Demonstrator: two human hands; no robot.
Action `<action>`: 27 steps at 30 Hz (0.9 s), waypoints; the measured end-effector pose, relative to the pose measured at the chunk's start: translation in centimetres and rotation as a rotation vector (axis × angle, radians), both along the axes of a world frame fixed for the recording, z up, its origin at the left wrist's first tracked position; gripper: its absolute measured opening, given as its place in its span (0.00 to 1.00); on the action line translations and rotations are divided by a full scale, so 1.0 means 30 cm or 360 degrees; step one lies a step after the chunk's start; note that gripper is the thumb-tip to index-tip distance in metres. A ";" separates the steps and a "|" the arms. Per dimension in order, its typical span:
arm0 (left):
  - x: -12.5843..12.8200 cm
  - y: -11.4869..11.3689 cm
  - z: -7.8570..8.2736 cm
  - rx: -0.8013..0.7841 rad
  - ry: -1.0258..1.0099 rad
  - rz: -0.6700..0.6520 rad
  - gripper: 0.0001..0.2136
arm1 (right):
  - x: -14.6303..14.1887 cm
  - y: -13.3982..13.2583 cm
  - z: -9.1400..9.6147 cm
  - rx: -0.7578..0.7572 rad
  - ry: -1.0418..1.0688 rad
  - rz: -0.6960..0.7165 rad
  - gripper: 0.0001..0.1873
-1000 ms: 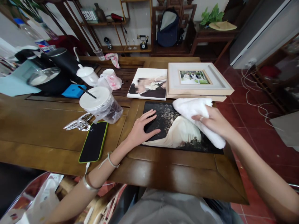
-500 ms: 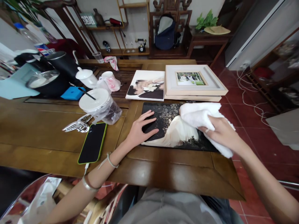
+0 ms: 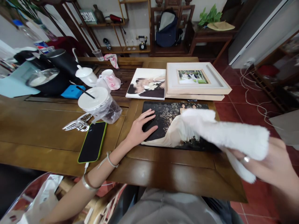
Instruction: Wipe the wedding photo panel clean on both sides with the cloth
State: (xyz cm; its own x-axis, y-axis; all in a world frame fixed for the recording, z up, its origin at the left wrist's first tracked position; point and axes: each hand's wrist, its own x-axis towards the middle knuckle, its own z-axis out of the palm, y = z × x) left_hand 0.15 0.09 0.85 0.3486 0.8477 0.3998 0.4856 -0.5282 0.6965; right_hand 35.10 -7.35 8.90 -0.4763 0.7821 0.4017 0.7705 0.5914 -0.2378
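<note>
A dark photo panel [image 3: 173,130] showing a long pale dress lies flat near the table's front right. My left hand [image 3: 141,129] rests on its left end with the fingers spread. Beyond the panel's right end, my right hand [image 3: 263,161] grips a white cloth [image 3: 231,137], slightly smeared by motion. The cloth stretches left over the panel and hides part of its right side. Just behind the panel are a white-edged photo print [image 3: 147,84] and a stack of pale wooden picture frames [image 3: 198,88].
On the brown wooden table [image 3: 56,140], left of my left hand, lie a phone [image 3: 92,143] on a cable and a silver hair clip [image 3: 78,123]. A lidded cup [image 3: 100,104] with a straw stands behind them. Farther back are a white teapot [image 3: 86,76] and a blue box [image 3: 73,91].
My right hand has moved right, off the panel, pulling the cloth with it. Two figures at the panel's top now show. My left hand stays in place.
</note>
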 end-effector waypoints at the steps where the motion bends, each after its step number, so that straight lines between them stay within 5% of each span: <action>1: -0.001 -0.001 0.000 -0.0012 0.0008 0.0007 0.18 | 0.007 0.036 -0.004 0.0108 -0.0025 -0.0080 0.10; 3: -0.003 -0.001 0.001 -0.0033 0.0029 0.0016 0.18 | 0.002 0.112 -0.027 0.0136 -0.0149 -0.0192 0.11; 8: -0.006 0.001 -0.003 -0.0013 0.0055 0.0008 0.19 | -0.062 0.274 -0.120 -0.0039 -0.0325 0.0098 0.06; 13: -0.005 0.004 -0.005 -0.0001 0.0073 0.0018 0.20 | -0.079 0.315 -0.145 -0.0196 -0.0362 0.0165 0.03; 16: -0.003 0.004 -0.004 -0.0003 0.0066 0.0034 0.20 | -0.080 0.248 -0.122 -0.0266 -0.0355 0.0196 0.04; 23: -0.001 0.007 -0.006 -0.0017 0.0053 0.0028 0.20 | -0.095 -0.070 -0.054 -0.0458 -0.0414 0.0480 0.10; 27: 0.000 0.007 -0.003 -0.0017 0.0058 0.0024 0.20 | -0.072 -0.124 -0.053 -0.0416 -0.0234 0.0404 0.14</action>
State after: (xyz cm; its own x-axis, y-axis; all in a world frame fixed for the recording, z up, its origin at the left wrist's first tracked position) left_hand 0.14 0.30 0.74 0.3499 0.8570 0.3783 0.5184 -0.5135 0.6838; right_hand 32.94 -11.08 7.31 -0.7053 0.6991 0.1175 0.6448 0.7016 -0.3033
